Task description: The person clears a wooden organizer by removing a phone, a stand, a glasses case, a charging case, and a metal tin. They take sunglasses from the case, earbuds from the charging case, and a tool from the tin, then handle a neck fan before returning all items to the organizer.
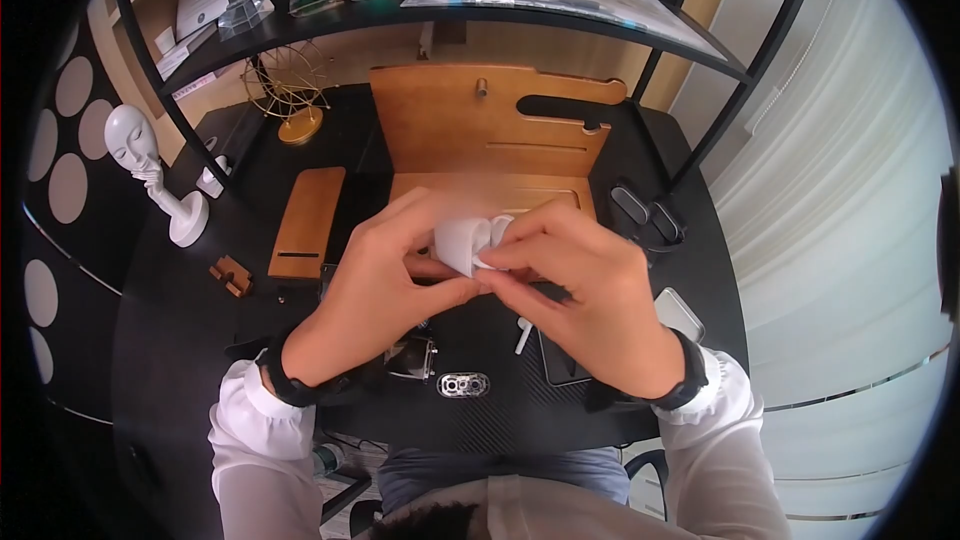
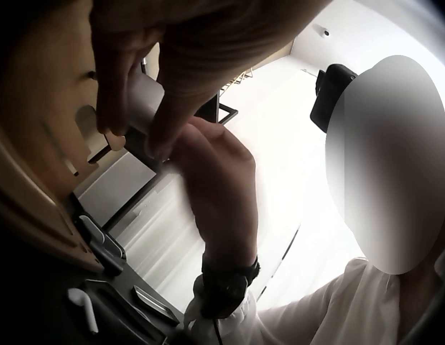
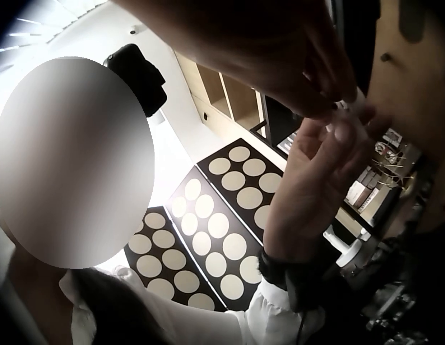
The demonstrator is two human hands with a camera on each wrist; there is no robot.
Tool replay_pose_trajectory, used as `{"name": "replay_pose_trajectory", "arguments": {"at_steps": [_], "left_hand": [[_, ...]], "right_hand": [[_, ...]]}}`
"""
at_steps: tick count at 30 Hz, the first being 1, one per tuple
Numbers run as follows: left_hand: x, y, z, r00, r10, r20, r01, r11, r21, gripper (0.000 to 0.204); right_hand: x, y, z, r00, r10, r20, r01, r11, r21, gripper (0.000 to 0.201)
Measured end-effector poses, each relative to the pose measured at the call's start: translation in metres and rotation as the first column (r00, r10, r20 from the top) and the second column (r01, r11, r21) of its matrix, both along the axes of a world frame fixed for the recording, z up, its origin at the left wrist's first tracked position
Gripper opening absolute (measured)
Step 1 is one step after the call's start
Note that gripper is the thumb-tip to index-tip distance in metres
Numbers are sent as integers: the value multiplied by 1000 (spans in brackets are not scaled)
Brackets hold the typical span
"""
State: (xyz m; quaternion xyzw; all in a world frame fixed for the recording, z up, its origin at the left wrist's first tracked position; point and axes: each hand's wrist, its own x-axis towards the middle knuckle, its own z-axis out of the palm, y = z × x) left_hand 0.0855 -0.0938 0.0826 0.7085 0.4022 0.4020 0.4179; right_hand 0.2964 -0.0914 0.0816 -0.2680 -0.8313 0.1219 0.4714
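Note:
In the head view a white earbud case (image 1: 458,243) with its lid raised is held up over the desk. My left hand (image 1: 385,265) grips its side between thumb and fingers. The right hand (image 1: 585,285) pinches a small white earbud (image 1: 484,260) at the case's opening, partly hidden by the fingertips. Another white earbud (image 1: 523,335) lies on the desk below the hands; the left wrist view shows this loose earbud (image 2: 84,310) too. Between the fingers there, the smooth white case (image 2: 145,100) appears. Both hands meet at the case in the right wrist view.
A wooden stand (image 1: 480,125) rises behind the hands, with a wooden panel (image 1: 308,220) and small wooden piece (image 1: 231,276) leftward. Near the front edge sits a silver oval object (image 1: 463,385). A dark oval case (image 1: 650,215) stands right; a black shelf (image 1: 340,15) spans overhead.

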Motion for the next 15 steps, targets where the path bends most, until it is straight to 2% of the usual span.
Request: {"name": "replay_pose_trajectory", "arguments": {"at_steps": [2, 6, 7, 9, 12, 15], "left_hand": [[3, -3, 1, 998, 18, -56, -14, 997, 72, 52], [-3, 3, -8, 996, -6, 88, 8, 1000, -30, 53], [-3, 4, -5, 995, -6, 104, 11, 999, -49, 54], [-3, 5, -3, 989, -8, 148, 20, 997, -75, 55], [-1, 6, -2, 978, -8, 210, 32, 993, -112, 57], [-4, 10, -11, 963, -68, 260, 82, 996, -43, 51]], "right_hand": [[-2, 1, -2, 1000, 2, -23, -2, 1000, 18, 26], [4, 0, 23, 992, -65, -106, 64, 998, -8, 27], [10, 6, 25, 989, -106, -107, 115, 990, 83, 25], [23, 8, 32, 977, -212, -22, 212, 977, -31, 20], [32, 11, 27, 922, -177, 343, 243, 957, -159, 13], [33, 15, 0, 733, -35, 680, 172, 976, -134, 18]]}}
